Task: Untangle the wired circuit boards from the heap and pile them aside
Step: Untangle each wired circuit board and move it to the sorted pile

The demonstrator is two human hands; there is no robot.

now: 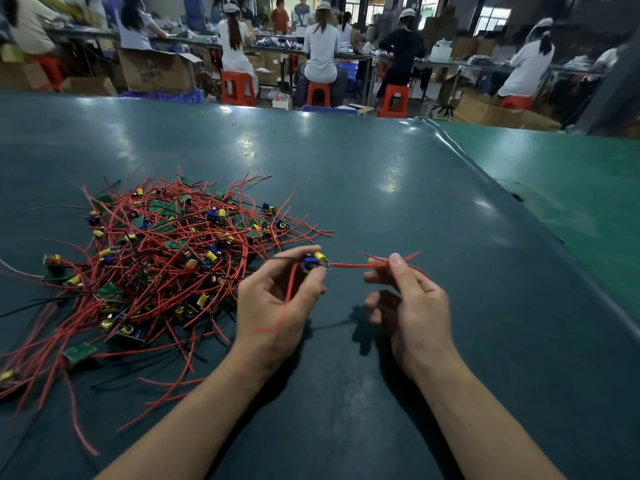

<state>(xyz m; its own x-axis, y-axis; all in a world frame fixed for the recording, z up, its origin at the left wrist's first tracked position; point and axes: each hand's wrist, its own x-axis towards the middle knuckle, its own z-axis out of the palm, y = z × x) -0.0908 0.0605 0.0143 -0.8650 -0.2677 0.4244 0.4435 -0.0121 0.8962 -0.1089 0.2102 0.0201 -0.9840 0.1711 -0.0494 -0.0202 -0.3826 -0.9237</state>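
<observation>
On the dark green table mat (346, 188), left of centre: heap (166, 258) of small green circuit boards, blue and yellow components, tangled red wires and a few black ones. Just right of the heap, held above the mat: one single circuit board (316, 262), pinched between thumb and fingertips of the left hand (277, 306), fingers curled round it. From that board, red wire (349, 265) stretched level across to the right hand (412, 306), pinched there between thumb and forefinger, loose ends splayed past the fingers. A second red lead hanging from the board down across the left palm. Held board apart from the heap, though near its right edge. Along the right side: lighter green mat (568, 188), overlapped by the dark one. Beyond the table's far edge: seated workers (322, 46) at benches, red stools (239, 88), cardboard boxes (156, 69).
</observation>
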